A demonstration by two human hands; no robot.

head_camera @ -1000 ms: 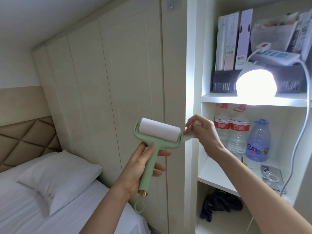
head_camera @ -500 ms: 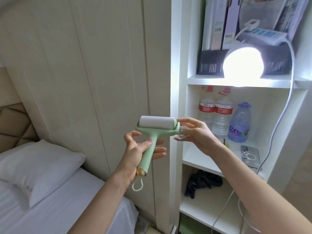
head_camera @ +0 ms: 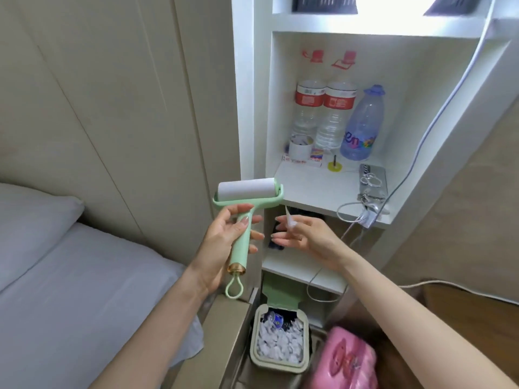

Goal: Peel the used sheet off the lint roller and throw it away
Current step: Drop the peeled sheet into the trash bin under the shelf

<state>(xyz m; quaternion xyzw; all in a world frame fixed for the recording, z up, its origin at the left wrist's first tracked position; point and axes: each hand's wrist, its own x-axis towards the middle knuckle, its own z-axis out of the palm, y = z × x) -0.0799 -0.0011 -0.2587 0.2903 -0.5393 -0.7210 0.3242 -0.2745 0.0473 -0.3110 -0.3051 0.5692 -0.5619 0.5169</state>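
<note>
My left hand [head_camera: 224, 242] grips the pale green handle of the lint roller [head_camera: 247, 192], held upright with its white roll on top. My right hand [head_camera: 306, 237] is just right of the handle and below the roll. It pinches a small crumpled white piece of sheet [head_camera: 289, 220] between thumb and fingers, and the other fingers are spread. Below both hands on the floor stands a small green bin [head_camera: 280, 363] with its lid up. The bin holds white scraps.
A white shelf unit [head_camera: 252, 108] stands right behind the hands, holding water bottles [head_camera: 325, 113], small items and a cable [head_camera: 421, 136]. The bed [head_camera: 70, 276] with a pillow lies at the left. A pink package [head_camera: 348, 360] sits right of the bin.
The view has tilted down, so the bin has come into sight. My right hand has dropped from the roll's right end to below it, with a small white piece in it.
</note>
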